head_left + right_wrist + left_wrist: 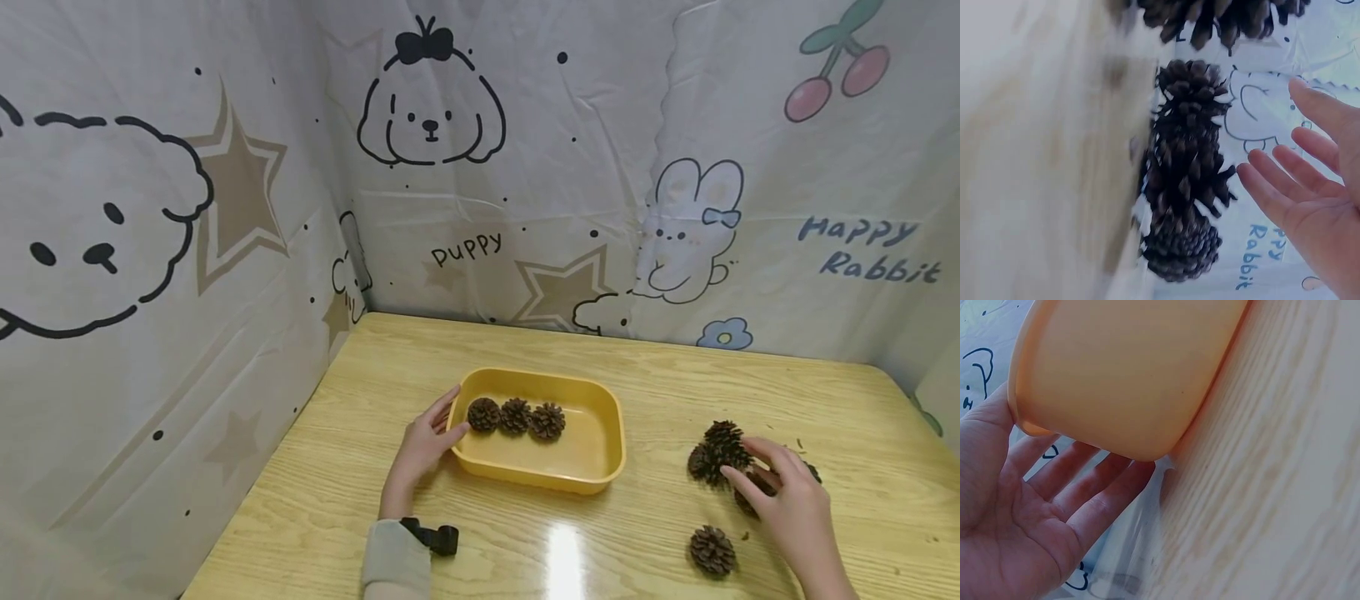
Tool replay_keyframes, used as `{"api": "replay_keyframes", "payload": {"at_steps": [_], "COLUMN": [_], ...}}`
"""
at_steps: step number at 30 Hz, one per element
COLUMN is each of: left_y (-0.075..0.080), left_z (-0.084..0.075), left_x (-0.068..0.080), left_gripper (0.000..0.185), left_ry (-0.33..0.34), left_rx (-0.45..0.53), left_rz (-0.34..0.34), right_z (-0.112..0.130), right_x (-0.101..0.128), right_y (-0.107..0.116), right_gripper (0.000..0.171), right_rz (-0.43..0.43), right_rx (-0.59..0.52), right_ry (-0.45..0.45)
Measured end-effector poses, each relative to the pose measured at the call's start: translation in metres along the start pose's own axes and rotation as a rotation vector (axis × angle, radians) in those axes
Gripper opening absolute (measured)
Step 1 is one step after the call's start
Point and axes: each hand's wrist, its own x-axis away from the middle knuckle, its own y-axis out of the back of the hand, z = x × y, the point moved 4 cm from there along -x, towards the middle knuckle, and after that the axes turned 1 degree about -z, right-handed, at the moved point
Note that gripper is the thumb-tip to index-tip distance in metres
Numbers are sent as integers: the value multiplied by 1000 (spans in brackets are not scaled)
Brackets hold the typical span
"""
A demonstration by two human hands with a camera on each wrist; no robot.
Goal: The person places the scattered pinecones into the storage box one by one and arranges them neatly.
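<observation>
My left hand point(423, 443) holds the left end of a shallow yellow plastic bin point(611, 450), its thumb over the rim and its fingers along the outer wall. The left wrist view shows that hand point(1029, 512) close up against the bin's end wall point(1122, 381). Inside the bin, three brown pine cones point(515, 416) sit in a row. On the right, my right hand point(797, 500) hovers over a cluster of pine cones point(722, 450), partly hiding some. In the right wrist view its fingers are extended and apart from the pine cones point(1185, 175).
A single pine cone point(712, 551) lies in front of the cluster. Small dark scales are scattered on the wooden table point(420, 350) near it. Printed cloth curtains point(480, 192) rise behind the table and along its left side.
</observation>
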Motion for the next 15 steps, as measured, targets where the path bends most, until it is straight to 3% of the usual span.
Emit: {"api": "replay_keyframes", "payload": {"at_steps": [15], "left_y": [-1], "left_z": [4], "left_x": [-2], "left_gripper": [61], "left_ry": [-6], "left_rx": [50], "left_rz": [-17], "right_z": [-27], "right_x": [13], "right_y": [15], "right_gripper": [47], "right_rz": [28], "right_rx": [152], "right_ry": [-64]}}
